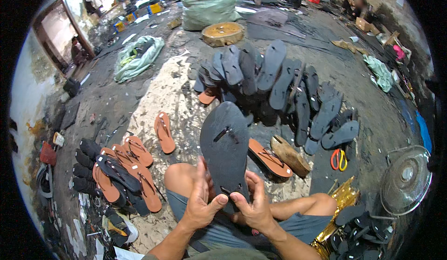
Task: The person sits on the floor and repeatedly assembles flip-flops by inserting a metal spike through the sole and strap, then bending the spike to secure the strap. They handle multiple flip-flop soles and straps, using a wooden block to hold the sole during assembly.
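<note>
Upright above my lap stands a dark grey flip-flop sole (224,153), its slotted face toward me and its heel end low. My left hand (205,199) grips its left edge, thumb near the heel slots. On the other edge my right hand (253,202) closes round it, its thumb also at the heel. Just right of the sole lie a brown flip-flop (271,158) and a wooden shoe last (289,155). A single brown flip-flop (164,132) rests on the floor to the left.
Grey soles (281,85) stand in a curved row ahead. Finished brown and black flip-flops (139,178) lie at left. Scissors (338,159) with red and yellow handles, a fan (406,181) and a heap of black straps (361,234) are at right. Beyond are a round wooden block (223,33) and a green sack (209,4).
</note>
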